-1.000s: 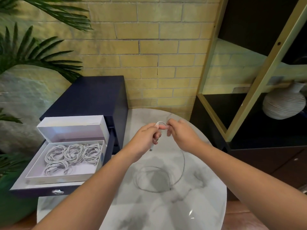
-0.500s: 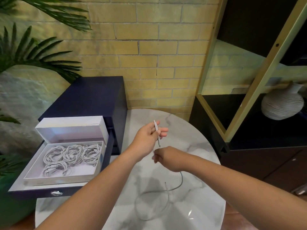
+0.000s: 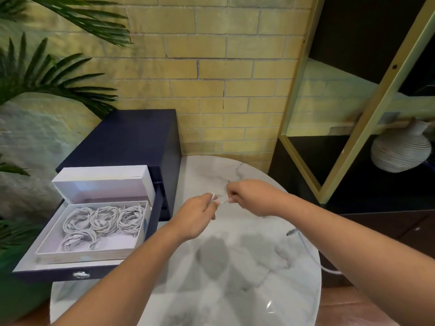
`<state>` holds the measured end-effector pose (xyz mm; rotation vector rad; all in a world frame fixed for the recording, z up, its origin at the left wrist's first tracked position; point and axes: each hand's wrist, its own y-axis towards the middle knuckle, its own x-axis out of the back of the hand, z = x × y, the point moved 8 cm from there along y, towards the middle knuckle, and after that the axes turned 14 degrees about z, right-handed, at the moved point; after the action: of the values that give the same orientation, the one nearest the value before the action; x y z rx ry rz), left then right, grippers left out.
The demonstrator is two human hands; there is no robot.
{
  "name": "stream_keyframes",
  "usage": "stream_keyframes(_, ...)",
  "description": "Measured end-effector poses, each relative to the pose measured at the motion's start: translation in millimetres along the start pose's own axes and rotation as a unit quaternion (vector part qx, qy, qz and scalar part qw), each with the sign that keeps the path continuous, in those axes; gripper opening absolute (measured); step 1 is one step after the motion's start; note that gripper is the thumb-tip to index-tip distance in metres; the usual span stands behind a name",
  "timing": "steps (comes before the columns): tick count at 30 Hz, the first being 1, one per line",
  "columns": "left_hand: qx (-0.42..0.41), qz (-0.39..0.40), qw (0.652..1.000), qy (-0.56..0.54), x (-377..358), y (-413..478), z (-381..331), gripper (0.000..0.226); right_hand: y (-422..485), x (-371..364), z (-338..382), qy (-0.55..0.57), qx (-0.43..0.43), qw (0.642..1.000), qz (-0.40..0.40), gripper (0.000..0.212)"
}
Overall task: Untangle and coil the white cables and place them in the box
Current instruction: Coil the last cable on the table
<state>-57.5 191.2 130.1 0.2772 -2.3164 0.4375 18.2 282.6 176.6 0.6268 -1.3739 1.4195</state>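
Over the round marble table point(image 3: 235, 290), my left hand point(image 3: 197, 215) and my right hand point(image 3: 251, 196) both pinch a thin white cable point(image 3: 222, 203), a short length stretched between them. The rest of that cable passes behind my right forearm; a blurred loop with a plug end shows at the table's right edge. To the left, an open white box point(image 3: 47, 243) holds several coiled white cables point(image 3: 103, 220), its lid point(image 3: 101, 182) standing up behind it.
The box lies in an open drawer point(image 3: 80, 274) of a dark blue cabinet point(image 3: 131, 137) left of the table. A brick wall runs behind. A dark shelf with a gold frame point(image 3: 353, 149) and a ribbed vase point(image 3: 400, 151) stands at the right; palm leaves point(image 3: 47, 74) hang at the left.
My right hand rose from low over the table to meet my left hand. The cable's loose loop left the table's middle and now swings at the right edge.
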Motion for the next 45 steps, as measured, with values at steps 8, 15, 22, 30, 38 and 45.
stream_keyframes(8, -0.042, -0.041, 0.997, -0.048, 11.2, -4.8, -18.9, 0.034, -0.9, 23.4, -14.8, 0.045, 0.024, 0.995, -0.088, 0.028)
stream_keyframes(15, -0.043, -0.092, 0.981, -0.163, 22.7, -6.3, -15.5, 0.033, -1.4, 23.7, -26.5, 0.132, 0.054, 0.98, -0.142, 0.012)
stream_keyframes(22, -0.073, -0.065, 0.94, -0.327, 23.1, -5.9, -36.2, 0.037, 1.1, 3.4, -53.8, 0.347, -0.007, 0.922, -0.173, 0.025)
stream_keyframes(30, -0.097, -0.042, 0.852, -0.512, 18.2, 2.3, -44.7, 0.025, 12.6, -47.2, -3.1, 0.453, 0.024, 0.891, -0.027, 0.021)
stream_keyframes(38, -0.081, -0.109, 0.94, -0.312, 21.9, 2.6, -29.5, 0.04, 2.5, -55.7, 25.5, 0.253, 0.019, 0.96, 0.121, 0.024)
stream_keyframes(45, -0.019, -0.018, 0.993, -0.118, 7.8, 6.7, -13.6, 0.024, -17.4, 1.8, 14.6, 0.151, 0.038, 0.987, 0.043, 0.016)
